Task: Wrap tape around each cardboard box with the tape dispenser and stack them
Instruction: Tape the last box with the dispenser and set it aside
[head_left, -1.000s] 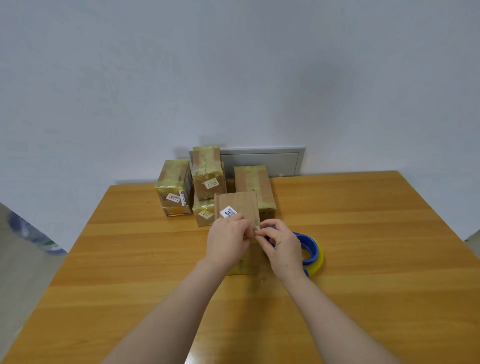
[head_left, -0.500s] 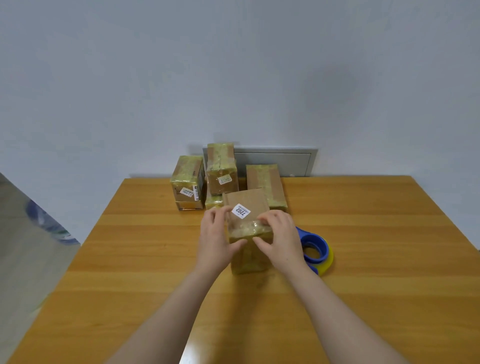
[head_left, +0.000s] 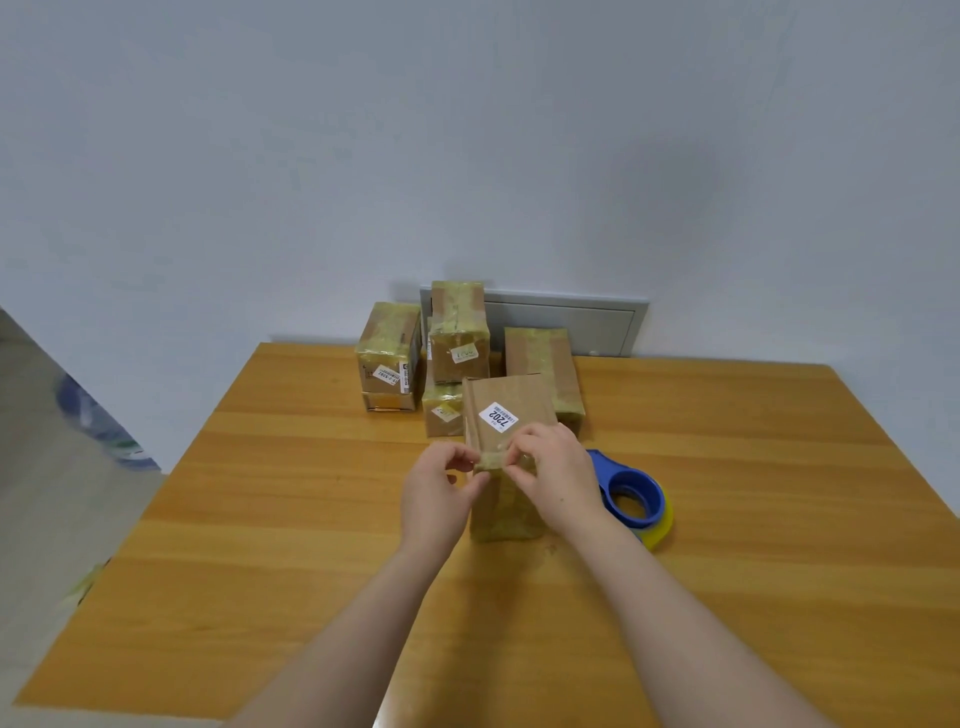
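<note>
A brown cardboard box (head_left: 506, 410) with a white "7202" label stands on the wooden table (head_left: 260, 519), with yellowish tape on its near face. My left hand (head_left: 441, 488) and my right hand (head_left: 556, 478) both pinch a strip of tape (head_left: 491, 460) at the box's near top edge. The blue tape dispenser (head_left: 631, 499) with its yellow roll lies on the table just right of my right hand, untouched. Behind the box stand several taped boxes: one at left (head_left: 389, 358), one stacked on another (head_left: 460, 332), one at right (head_left: 543, 364).
A grey wall panel (head_left: 571, 327) sits behind the boxes at the table's far edge. A blue-and-white water bottle (head_left: 98, 431) lies on the floor to the left of the table.
Both hands have drawn together on the box's near top edge, pinching the tape into a narrow strip. The view has shifted slightly; the dispenser has not moved.
</note>
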